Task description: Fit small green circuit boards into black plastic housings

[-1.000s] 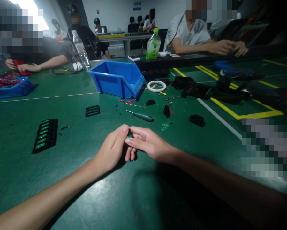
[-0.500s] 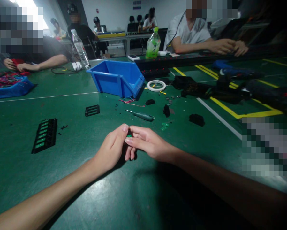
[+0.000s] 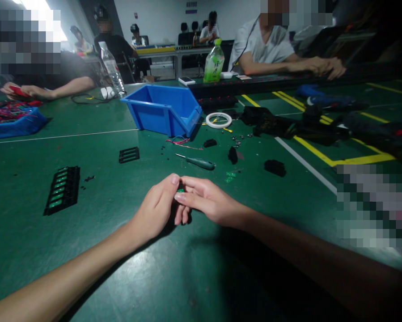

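Sitting on the near side of the screwdriver [image 3: 196,162], a small green part [image 3: 180,191] is clamped between the closed fingertips of the left hand [image 3: 156,209] and the right hand [image 3: 210,202], met equally from both sides, its long axis hidden.

- We're seeing bare green table [image 3: 187,277] opening up near us.
- A screwdriver [image 3: 197,162] is lying just past our right hand [image 3: 207,201], blue bin [image 3: 163,109] sitting behind it.
- Black tray [image 3: 62,190] is crowding our left.
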Available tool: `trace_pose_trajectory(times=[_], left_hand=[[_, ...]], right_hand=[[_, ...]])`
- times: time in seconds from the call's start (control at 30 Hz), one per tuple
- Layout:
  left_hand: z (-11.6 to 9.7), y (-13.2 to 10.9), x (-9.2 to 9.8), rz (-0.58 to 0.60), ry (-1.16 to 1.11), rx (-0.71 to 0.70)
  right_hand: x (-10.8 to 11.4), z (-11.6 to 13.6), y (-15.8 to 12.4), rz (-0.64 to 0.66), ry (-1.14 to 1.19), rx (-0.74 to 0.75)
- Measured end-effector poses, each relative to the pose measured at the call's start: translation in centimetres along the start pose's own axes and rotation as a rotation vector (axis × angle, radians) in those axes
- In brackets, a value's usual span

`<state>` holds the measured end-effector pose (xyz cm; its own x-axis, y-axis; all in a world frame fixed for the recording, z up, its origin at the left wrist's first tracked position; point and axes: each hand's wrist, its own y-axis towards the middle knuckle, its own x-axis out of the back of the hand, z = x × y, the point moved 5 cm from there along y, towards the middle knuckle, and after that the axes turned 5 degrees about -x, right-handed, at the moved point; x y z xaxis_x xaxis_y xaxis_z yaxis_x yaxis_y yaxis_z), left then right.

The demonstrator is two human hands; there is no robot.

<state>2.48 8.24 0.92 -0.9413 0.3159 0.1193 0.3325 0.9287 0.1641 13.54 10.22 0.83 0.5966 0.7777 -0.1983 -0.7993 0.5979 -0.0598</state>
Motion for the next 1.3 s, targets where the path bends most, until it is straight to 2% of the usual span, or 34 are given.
trace_pose_trajectory(times=[1.3], left_hand=[[0.2,-0.11,0.12,0.0,-0.008,0.028]], right_hand=[[-0.01,-0.03,0.1,0.005,0.007,-0.002]])
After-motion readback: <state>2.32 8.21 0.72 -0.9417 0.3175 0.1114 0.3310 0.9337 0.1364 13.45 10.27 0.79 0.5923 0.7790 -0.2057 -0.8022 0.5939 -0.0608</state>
